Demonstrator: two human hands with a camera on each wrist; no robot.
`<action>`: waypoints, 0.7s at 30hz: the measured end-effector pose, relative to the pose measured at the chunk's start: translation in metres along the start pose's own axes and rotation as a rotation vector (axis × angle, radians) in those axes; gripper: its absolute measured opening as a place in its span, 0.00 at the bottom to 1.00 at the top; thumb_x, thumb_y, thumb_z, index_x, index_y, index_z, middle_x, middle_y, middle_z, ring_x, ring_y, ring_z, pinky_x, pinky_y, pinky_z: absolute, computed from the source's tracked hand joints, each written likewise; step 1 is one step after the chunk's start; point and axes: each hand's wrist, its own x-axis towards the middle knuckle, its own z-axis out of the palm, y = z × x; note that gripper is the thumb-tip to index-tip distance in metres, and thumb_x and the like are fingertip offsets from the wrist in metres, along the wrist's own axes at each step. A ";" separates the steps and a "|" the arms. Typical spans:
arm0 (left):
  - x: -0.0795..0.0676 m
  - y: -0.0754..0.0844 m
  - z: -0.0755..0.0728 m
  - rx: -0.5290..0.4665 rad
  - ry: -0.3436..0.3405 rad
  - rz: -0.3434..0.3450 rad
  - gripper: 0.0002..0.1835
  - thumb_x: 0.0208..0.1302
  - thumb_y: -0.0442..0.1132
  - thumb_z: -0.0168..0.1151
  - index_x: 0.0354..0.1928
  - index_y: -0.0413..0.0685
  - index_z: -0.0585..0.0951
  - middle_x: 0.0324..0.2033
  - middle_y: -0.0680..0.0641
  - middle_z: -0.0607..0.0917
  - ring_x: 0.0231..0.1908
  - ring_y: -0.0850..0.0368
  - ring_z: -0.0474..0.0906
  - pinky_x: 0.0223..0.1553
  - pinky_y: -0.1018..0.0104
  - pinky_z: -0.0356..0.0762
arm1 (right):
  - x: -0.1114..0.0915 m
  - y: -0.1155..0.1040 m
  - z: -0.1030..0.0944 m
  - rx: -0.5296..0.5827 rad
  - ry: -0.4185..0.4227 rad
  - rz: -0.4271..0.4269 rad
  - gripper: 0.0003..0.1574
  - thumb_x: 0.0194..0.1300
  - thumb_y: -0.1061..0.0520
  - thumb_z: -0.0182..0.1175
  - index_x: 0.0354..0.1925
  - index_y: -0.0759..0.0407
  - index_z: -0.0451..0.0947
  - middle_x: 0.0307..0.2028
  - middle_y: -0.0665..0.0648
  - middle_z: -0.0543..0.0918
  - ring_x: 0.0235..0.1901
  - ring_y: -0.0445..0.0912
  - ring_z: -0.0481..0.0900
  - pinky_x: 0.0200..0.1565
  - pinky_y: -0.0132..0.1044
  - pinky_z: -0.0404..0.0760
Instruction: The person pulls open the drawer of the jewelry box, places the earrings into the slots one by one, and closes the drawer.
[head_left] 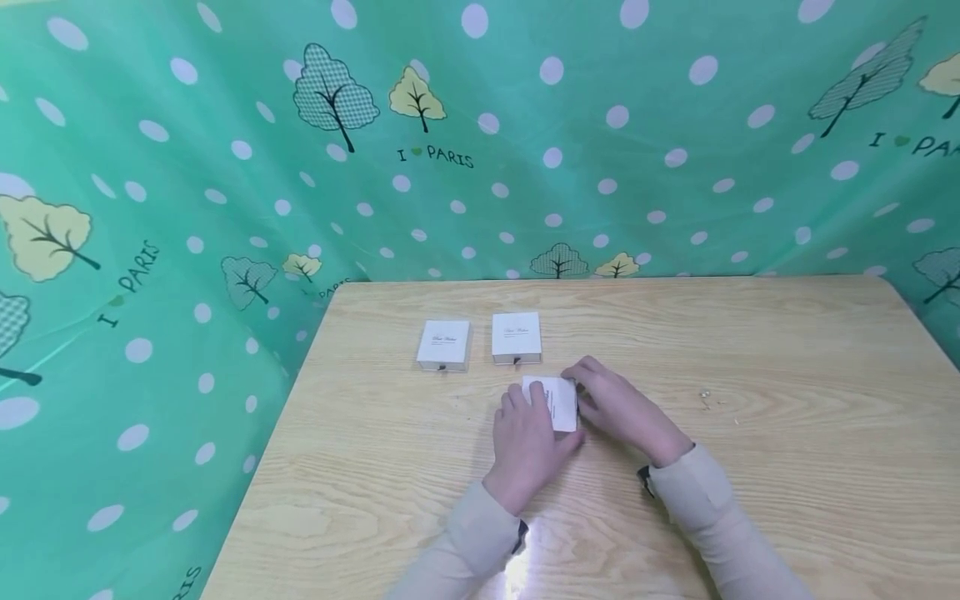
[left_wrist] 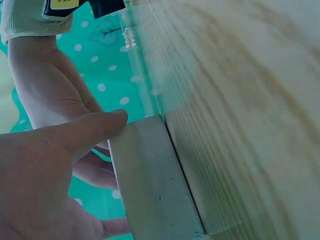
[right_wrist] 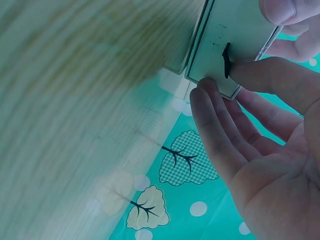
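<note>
A small white drawer box [head_left: 562, 404] with dark print on its lid sits between the hands on the wooden table. My left hand [head_left: 525, 446] grips it from the left, fingers over the top and the thumb [left_wrist: 112, 125] along its near side. At the box's right end is my right hand [head_left: 622, 412]. In the right wrist view its thumb [right_wrist: 260, 75] lies against a black ribbon tab [right_wrist: 226, 60] on the drawer front, with the fingertips at the box's corner. The drawer looks pushed in. What the box contains is hidden.
Two similar white boxes, a left one [head_left: 444, 343] and a right one [head_left: 517, 337], stand farther back with their tabs facing me. Tiny gold-coloured pieces [head_left: 705, 396] lie right of my right hand. Behind the wooden table [head_left: 810, 350] hangs a green dotted cloth [head_left: 517, 167].
</note>
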 end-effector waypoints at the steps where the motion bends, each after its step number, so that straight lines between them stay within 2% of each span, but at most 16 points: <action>1: 0.000 0.000 0.000 -0.012 0.004 0.001 0.44 0.50 0.70 0.68 0.55 0.43 0.68 0.40 0.44 0.72 0.37 0.54 0.69 0.29 0.69 0.67 | 0.000 0.000 0.000 -0.001 0.005 0.001 0.23 0.60 0.69 0.65 0.55 0.68 0.78 0.47 0.59 0.80 0.47 0.52 0.82 0.52 0.43 0.84; 9: 0.001 -0.002 -0.001 -0.124 0.017 0.007 0.47 0.47 0.63 0.74 0.60 0.40 0.67 0.42 0.43 0.73 0.37 0.55 0.68 0.26 0.73 0.66 | -0.004 0.001 0.001 -0.002 0.030 0.016 0.22 0.58 0.68 0.66 0.52 0.67 0.78 0.45 0.59 0.79 0.45 0.50 0.81 0.50 0.42 0.84; 14: 0.003 -0.005 0.000 -0.170 -0.006 0.007 0.48 0.43 0.60 0.77 0.63 0.45 0.67 0.46 0.44 0.73 0.38 0.56 0.69 0.24 0.73 0.67 | -0.007 0.004 -0.001 0.020 0.028 0.026 0.21 0.57 0.67 0.67 0.51 0.65 0.78 0.45 0.57 0.79 0.45 0.49 0.81 0.51 0.42 0.84; 21: 0.006 -0.006 -0.003 -0.186 -0.012 0.071 0.45 0.42 0.59 0.79 0.61 0.49 0.70 0.51 0.46 0.75 0.43 0.55 0.72 0.27 0.72 0.72 | -0.016 0.011 -0.006 0.068 0.027 0.050 0.22 0.56 0.68 0.66 0.51 0.64 0.77 0.45 0.56 0.79 0.46 0.50 0.80 0.52 0.45 0.83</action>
